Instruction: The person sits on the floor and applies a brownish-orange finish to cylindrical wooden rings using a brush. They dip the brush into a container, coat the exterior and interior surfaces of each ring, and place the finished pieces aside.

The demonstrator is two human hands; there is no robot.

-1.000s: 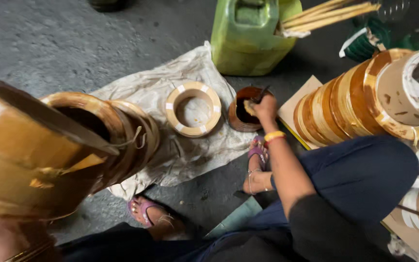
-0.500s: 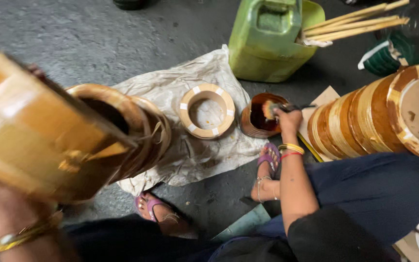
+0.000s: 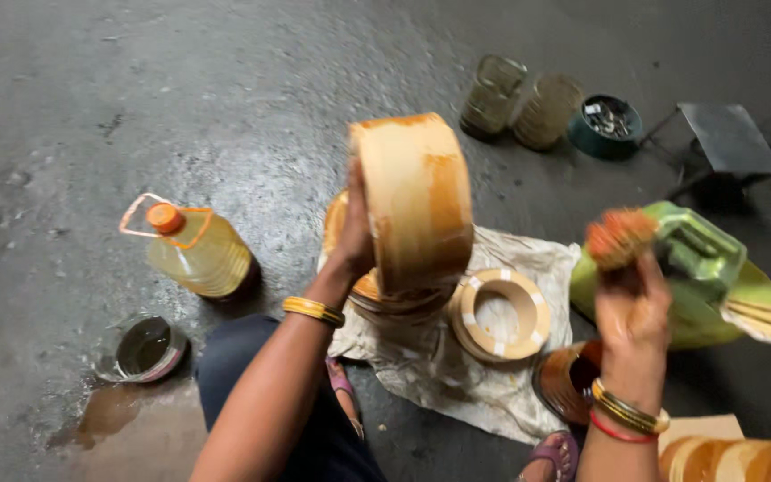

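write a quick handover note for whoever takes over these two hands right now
Left hand: holds up a round tan wooden hoop streaked with orange-brown coating.
Right hand: grips a brush with orange-stained bristles, raised beside the hoop, not touching it.
Nearby: brown bowl of stain below the right hand; pale uncoated ring on the crumpled white cloth; green plastic jerrycan; oil bottle with an orange cap.
Done: hoop partly coated.
Left: its bare patches; the pale ring.
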